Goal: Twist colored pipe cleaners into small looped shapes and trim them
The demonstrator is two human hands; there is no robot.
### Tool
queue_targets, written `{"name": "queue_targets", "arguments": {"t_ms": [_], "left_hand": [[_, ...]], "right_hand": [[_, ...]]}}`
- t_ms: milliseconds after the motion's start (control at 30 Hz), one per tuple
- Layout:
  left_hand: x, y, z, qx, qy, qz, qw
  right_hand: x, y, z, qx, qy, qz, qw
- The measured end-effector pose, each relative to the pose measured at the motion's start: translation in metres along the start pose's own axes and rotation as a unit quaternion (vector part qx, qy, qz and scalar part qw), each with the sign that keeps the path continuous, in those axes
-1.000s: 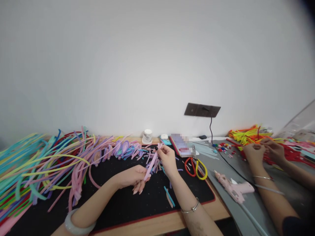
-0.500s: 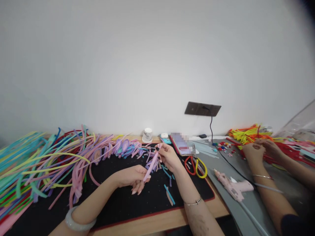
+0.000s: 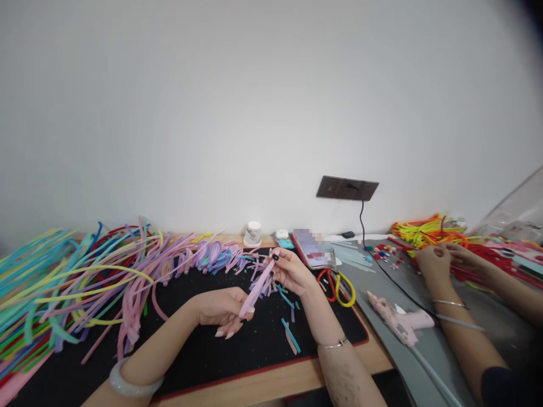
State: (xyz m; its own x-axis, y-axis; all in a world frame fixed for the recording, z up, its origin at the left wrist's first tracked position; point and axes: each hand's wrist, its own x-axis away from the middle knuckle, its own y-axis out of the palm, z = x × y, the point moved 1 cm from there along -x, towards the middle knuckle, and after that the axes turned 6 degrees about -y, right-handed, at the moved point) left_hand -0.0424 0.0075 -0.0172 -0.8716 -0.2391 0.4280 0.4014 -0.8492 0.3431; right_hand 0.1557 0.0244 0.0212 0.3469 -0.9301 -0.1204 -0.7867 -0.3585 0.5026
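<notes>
A pink-lilac fuzzy strip (image 3: 259, 289) slants between my two hands above the black mat (image 3: 229, 362). Its lower end is pinched by my left hand (image 3: 224, 310), with the other fingers spread loosely below. At the upper end, my right hand (image 3: 289, 270) grips it between thumb and fingers. Short cut pieces (image 3: 291, 337) in blue and beige lie on the mat below my right hand, and more purple and blue bits lie behind the strip. A row of looped pink and purple bundles (image 3: 212, 254) runs along the mat's back edge.
Long coloured fuzzy stems (image 3: 85, 282) cover the left side. Behind are a white cup (image 3: 253, 234) and a phone (image 3: 311, 249). Scissors (image 3: 345, 289) lie right of my right hand, then a pink glue gun (image 3: 401, 319) with its cord. Another person's hands (image 3: 436, 264) work at the far right.
My left hand has shifted slightly left and down with the strip's lower end, which now looks wider. The view has turned slightly. My right hand keeps its grip.
</notes>
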Motion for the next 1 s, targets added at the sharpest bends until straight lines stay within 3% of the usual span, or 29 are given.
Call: {"name": "queue_targets", "arguments": {"t_ms": [233,567,1000], "left_hand": [[-0.002,-0.001,-0.001,-0.01,-0.004,0.009,1.0],[-0.003,0.004,0.001,-0.051,-0.01,0.025,0.998],[-0.002,0.003,0.004,-0.05,0.0,0.073,0.996]], "right_hand": [[-0.005,0.006,0.007,0.052,-0.061,0.067,0.994],[-0.009,0.001,0.017,0.17,-0.081,0.134,0.973],[-0.013,-0.006,0.023,0.212,-0.12,0.176,0.954]]}}
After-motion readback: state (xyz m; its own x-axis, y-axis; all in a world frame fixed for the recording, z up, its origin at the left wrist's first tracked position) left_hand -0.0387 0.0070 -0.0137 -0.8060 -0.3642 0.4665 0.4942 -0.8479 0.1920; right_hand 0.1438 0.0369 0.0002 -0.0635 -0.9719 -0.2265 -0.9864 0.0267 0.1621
